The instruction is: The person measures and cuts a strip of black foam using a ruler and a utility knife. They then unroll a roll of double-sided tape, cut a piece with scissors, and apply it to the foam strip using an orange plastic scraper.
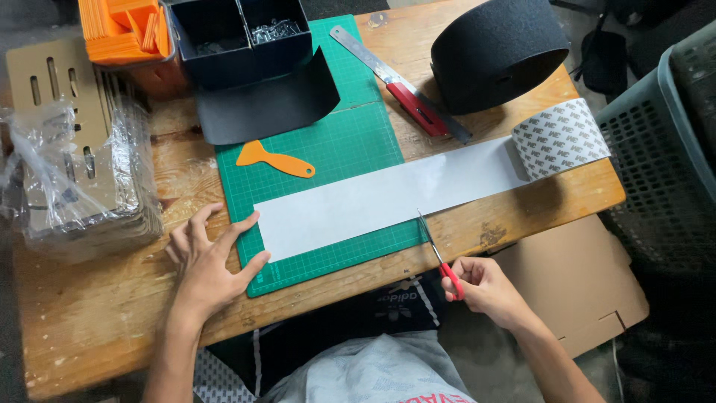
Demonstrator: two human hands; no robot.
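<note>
Two hands work at the near edge of the bench (89, 313). The left hand (209, 265) lies flat with its fingers spread, released, holding nothing; its fingertips press on the left end of the white strip (388, 195) and on the green cutting mat (335, 149) under it. The right hand (483, 287) has its grip clenched around the red handles of the scissors (440, 257), whose thin blades point away from the person, tips meeting the near edge of the strip about midway along it.

That strip is long, pale and smooth, lying flat across the mat and running right and slightly far, where it curls up into a roll end (561, 138) with a printed grey pattern on its back. Beyond it lie an orange scraper (274, 159) on the mat, a steel ruler (373, 63) and a red-handled knife (418, 110). A black foam roll (496, 52) stands at the far right, and a dark curved sheet (265, 108) lies at the far left of the mat.
</note>
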